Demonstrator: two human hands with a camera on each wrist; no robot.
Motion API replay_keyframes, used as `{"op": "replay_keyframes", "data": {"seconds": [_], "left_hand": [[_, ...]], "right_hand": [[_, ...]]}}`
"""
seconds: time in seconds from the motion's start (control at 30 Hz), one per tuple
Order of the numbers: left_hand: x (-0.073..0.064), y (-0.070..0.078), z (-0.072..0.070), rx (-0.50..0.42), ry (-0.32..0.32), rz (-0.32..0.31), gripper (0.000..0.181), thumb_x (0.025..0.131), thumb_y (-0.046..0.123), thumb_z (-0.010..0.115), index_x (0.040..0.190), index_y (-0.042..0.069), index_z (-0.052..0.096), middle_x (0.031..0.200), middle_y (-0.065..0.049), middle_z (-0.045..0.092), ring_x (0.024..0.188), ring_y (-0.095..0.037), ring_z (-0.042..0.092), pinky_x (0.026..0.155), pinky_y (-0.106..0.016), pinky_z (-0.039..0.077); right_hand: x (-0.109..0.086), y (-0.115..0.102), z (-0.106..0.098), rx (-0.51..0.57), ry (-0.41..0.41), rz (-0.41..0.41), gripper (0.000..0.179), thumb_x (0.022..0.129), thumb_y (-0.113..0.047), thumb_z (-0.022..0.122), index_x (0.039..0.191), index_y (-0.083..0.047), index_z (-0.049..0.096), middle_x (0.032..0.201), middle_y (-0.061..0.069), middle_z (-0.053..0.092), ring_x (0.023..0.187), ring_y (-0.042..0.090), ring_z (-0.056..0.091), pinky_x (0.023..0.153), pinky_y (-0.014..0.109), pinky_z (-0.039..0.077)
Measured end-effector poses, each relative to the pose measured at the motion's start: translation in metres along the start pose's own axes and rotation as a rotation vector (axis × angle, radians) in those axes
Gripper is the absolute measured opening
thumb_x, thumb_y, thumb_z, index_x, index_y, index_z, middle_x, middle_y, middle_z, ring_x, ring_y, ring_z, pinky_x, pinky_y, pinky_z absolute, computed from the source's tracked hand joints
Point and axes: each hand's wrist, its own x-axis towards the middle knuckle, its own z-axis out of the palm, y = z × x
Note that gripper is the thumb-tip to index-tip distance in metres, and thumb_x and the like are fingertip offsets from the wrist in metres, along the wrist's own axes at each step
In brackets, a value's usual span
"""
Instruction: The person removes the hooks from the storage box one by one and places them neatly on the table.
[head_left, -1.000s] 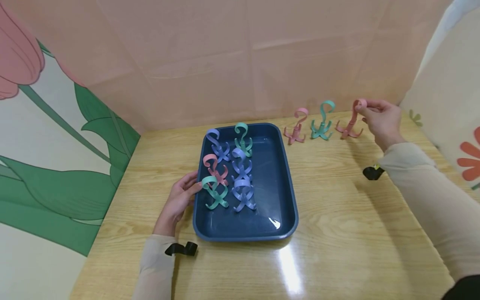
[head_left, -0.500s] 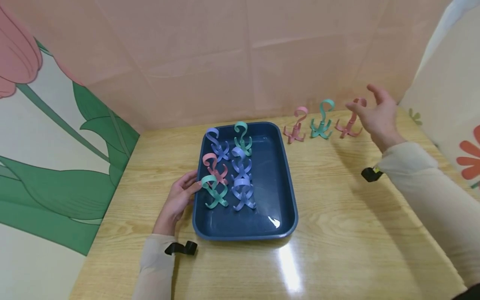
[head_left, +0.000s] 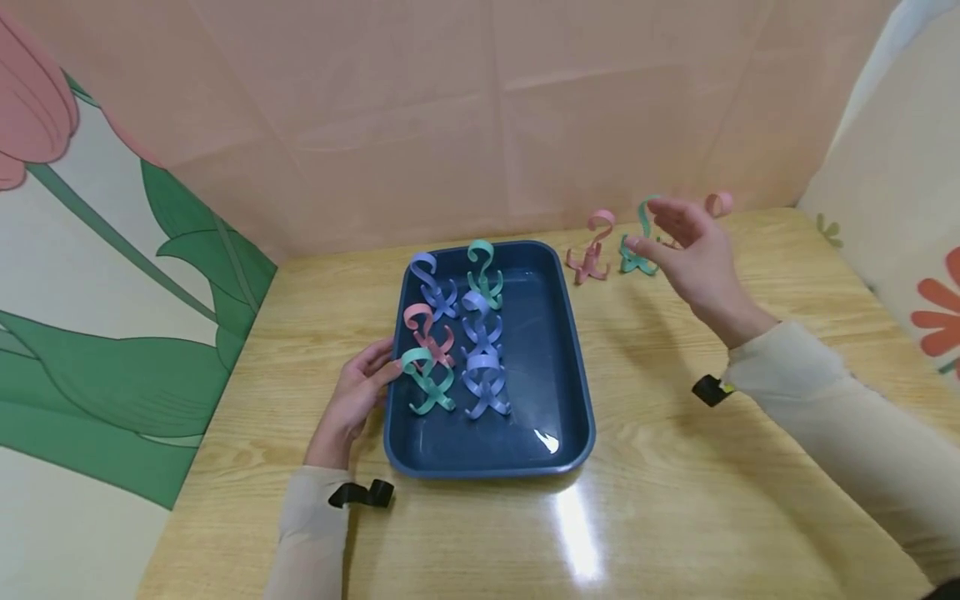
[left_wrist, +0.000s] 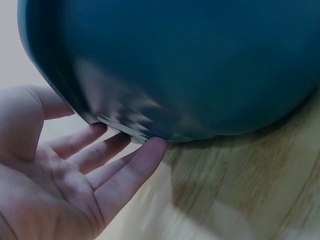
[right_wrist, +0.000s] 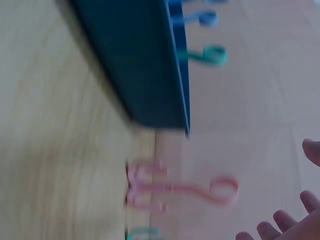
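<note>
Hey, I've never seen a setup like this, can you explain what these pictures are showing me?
There's no machine here, just a person's two bare hands. The wide picture comes from a camera worn on the head; the closer two come from one camera on each wrist.

On a light wood-grain table sits a dark blue, rounded rectangular tray. Inside are six pronged hooks with curled tops: two green hooks, one pink hook and three violet-blue hooks. To the tray's right are a pink, a green and another pink one, the last mostly hidden behind the right hand.

The left hand holds the tray's left rim, fingers against the outside. The right hand is raised, holding nothing.
</note>
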Motion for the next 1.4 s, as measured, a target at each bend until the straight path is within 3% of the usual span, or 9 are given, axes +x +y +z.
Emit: {"op": "replay_keyframes", "data": {"seconds": [0.23,0.33,0.53,0.83,0.97,1.17,1.4], "left_hand": [[0.0,0.002,0.0,0.009,0.008,-0.007,0.043,0.092,0.021,0.059,0.133,0.02,0.049,0.13,-0.004,0.053,0.105,-0.024,0.057,0.074,-0.042,0.052],[0.0,0.001,0.0,0.009,0.01,-0.01,0.042,0.091,0.021,0.059,0.132,0.021,0.05,0.129,-0.002,0.054,0.105,-0.024,0.057,0.074,-0.042,0.052],[0.001,0.002,0.0,0.01,0.008,-0.01,0.042,0.092,0.021,0.059,0.132,0.021,0.049,0.13,-0.002,0.053,0.107,-0.025,0.056,0.076,-0.043,0.052],[0.001,0.001,0.0,0.022,0.01,-0.012,0.043,0.091,0.022,0.059,0.133,0.022,0.048,0.131,-0.002,0.052,0.109,-0.024,0.055,0.076,-0.041,0.052],[0.002,0.0,0.0,0.014,0.01,-0.012,0.044,0.091,0.021,0.059,0.134,0.021,0.048,0.131,-0.003,0.052,0.108,-0.025,0.055,0.076,-0.042,0.052],[0.002,0.0,0.0,0.012,0.004,-0.013,0.045,0.092,0.022,0.059,0.135,0.02,0.046,0.133,-0.005,0.051,0.108,-0.025,0.055,0.077,-0.042,0.051],[0.001,0.0,0.0,0.007,0.01,-0.013,0.043,0.092,0.021,0.059,0.133,0.02,0.048,0.131,-0.004,0.052,0.107,-0.025,0.055,0.076,-0.042,0.051]], "right_hand": [[-0.034,-0.014,0.042,0.077,-0.121,-0.107,0.048,0.081,-0.008,0.071,0.125,-0.004,0.054,0.123,0.01,0.056,0.114,0.021,0.052,0.086,0.022,0.046],[-0.052,-0.028,0.061,0.106,-0.194,-0.118,0.046,0.082,-0.005,0.07,0.123,0.002,0.053,0.12,0.013,0.058,0.111,0.022,0.054,0.086,0.027,0.047],[-0.077,-0.042,0.089,0.111,-0.37,-0.095,0.045,0.081,-0.005,0.071,0.122,0.002,0.053,0.121,0.013,0.057,0.113,0.027,0.053,0.091,0.046,0.043],[-0.088,-0.038,0.118,0.135,-0.632,-0.087,0.043,0.08,-0.005,0.071,0.121,-0.001,0.056,0.121,0.008,0.058,0.113,0.026,0.053,0.091,0.044,0.044],[-0.089,-0.036,0.126,0.142,-0.685,-0.072,0.039,0.082,-0.006,0.071,0.119,-0.005,0.059,0.119,0.01,0.059,0.11,0.023,0.055,0.091,0.041,0.045],[-0.091,-0.037,0.134,0.173,-0.721,-0.07,0.035,0.082,-0.005,0.07,0.116,0.0,0.062,0.113,0.012,0.063,0.1,0.023,0.061,0.087,0.039,0.047],[-0.093,-0.04,0.138,0.159,-0.715,-0.072,0.024,0.083,-0.004,0.068,0.107,-0.003,0.067,0.099,0.015,0.067,0.083,0.028,0.064,0.075,0.033,0.052]]}}
